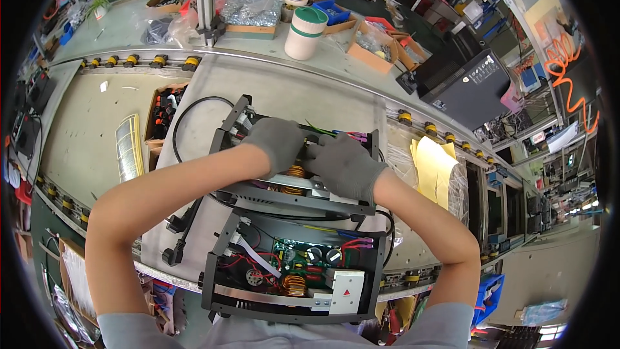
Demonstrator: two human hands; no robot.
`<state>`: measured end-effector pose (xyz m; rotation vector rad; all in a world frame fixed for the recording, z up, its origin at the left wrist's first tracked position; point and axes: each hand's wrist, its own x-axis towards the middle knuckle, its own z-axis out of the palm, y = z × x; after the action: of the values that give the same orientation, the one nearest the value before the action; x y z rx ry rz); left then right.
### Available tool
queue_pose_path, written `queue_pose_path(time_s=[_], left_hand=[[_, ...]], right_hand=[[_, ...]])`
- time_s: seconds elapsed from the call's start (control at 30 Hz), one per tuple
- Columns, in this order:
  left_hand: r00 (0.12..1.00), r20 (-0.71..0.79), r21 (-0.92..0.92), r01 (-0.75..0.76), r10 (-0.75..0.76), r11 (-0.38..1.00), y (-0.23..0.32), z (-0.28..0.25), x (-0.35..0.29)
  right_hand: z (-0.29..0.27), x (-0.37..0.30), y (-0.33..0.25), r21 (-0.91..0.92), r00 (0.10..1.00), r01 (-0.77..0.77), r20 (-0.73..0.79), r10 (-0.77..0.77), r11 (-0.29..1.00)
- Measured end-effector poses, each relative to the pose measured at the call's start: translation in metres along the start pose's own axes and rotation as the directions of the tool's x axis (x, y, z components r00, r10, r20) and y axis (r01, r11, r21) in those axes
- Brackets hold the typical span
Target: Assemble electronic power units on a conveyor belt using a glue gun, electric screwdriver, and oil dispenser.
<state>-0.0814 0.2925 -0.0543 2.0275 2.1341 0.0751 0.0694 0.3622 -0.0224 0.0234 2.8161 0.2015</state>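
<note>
From the head camera, both gloved hands sit inside the far chassis (258, 155) on the grey mat (310, 90). The left hand (278, 142) curls down over the wiring near a copper coil (296, 172); whether it grips anything I cannot tell. The right hand (345, 165) touches it, fingers bent onto the same spot, grasp hidden. A second open chassis (290, 278) lies nearer, a black cable (184, 220) beside it.
</note>
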Motion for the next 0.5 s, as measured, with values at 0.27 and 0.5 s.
queue_pose_path(time_s=[0.27, 0.5], left_hand=[[0.999, -0.032, -0.100, 0.011, -0.014, 0.995, -0.001, 0.000, 0.002], [0.991, 0.120, -0.149, -0.037, 0.055, 0.988, -0.009, 0.003, -0.004]], right_hand=[[0.014, -0.007, -0.005, 0.056, 0.989, -0.110, -0.096, 0.115, 0.992], [0.016, -0.003, -0.002, 0.114, 0.990, -0.043, -0.131, 0.058, 0.992]])
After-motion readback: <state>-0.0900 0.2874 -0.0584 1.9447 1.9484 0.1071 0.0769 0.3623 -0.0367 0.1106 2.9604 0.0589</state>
